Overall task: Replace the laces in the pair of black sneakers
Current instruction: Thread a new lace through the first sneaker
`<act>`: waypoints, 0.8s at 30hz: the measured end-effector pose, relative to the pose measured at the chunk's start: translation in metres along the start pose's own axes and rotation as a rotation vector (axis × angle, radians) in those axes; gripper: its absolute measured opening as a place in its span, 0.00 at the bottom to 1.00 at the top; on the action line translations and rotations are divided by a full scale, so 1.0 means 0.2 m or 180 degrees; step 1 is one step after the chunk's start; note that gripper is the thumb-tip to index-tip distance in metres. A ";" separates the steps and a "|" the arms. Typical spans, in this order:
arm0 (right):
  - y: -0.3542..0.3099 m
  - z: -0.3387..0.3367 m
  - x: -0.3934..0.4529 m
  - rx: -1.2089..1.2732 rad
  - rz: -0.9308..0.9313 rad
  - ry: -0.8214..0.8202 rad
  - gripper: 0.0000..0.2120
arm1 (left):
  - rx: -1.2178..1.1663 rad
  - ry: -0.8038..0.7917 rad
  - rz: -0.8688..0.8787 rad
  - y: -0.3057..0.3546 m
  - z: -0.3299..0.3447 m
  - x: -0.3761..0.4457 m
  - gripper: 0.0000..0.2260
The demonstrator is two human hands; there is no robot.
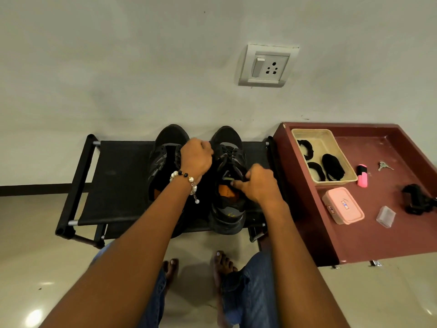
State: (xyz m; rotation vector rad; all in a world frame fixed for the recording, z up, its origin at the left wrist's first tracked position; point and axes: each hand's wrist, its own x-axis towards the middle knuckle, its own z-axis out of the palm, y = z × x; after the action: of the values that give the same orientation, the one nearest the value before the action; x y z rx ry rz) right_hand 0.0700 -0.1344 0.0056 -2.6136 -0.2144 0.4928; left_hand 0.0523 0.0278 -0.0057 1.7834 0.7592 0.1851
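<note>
1. Looking down from the head camera, two bare feet [201,268] rest on a glossy beige floor [35,268], with knees in blue jeans [250,290] beside them.
2. Both forearms reach forward to a low black bench [118,181] with a fabric top, standing against a white wall [118,67].
3. Two black sneakers stand side by side on the bench, toes toward the wall.
4. A right hand [259,183] has its fingers curled at the tongue of the right sneaker [228,176], pinching something dark there; whether it is a lace cannot be told.
5. A left hand [196,157], wearing a beaded bracelet [186,183], is closed in a fist between the two shoes, partly covering the left sneaker [163,162]; what it holds is hidden.
6. To the right, a maroon tray table [369,237] carries a pink box [343,205], a pink highlighter [362,175] and a basket [328,136] holding dark bundles.
7. Farther up, a socket plate [268,65] sits on the wall.
</note>
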 end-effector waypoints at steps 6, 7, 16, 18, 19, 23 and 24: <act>0.00 0.03 -0.04 -0.0014 0.0353 -0.0243 0.16 | -0.2991 0.0584 -0.0121 0.22 -0.22 -0.09 0.08; -0.01 0.04 -0.04 0.0032 0.0379 -0.0266 0.15 | -0.3021 0.0588 -0.0097 0.21 -0.25 -0.09 0.07; -0.03 0.04 -0.04 0.0114 0.0491 -0.0253 0.11 | 0.2409 -0.0768 0.1305 0.07 -0.05 -0.10 0.09; -0.02 0.04 -0.04 0.0167 0.0518 -0.0254 0.09 | 0.2562 -0.0741 0.1057 0.07 -0.03 -0.09 0.12; -0.02 0.04 -0.04 0.0192 0.0538 -0.0251 0.08 | 0.2369 -0.0685 0.0930 0.06 -0.03 -0.09 0.13; -0.01 0.05 -0.03 0.0194 0.0591 -0.0274 0.13 | 0.1047 -0.0433 0.0480 0.09 -0.09 -0.10 0.12; -0.02 0.05 -0.03 0.0194 0.0603 -0.0289 0.14 | 0.0376 -0.0389 0.0245 0.11 -0.11 -0.09 0.11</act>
State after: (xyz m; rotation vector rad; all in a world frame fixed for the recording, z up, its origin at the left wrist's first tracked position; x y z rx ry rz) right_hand 0.0603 -0.1291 0.0011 -2.5668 0.0198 0.6731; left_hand 0.0356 0.0306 0.0255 1.9188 0.6253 0.0826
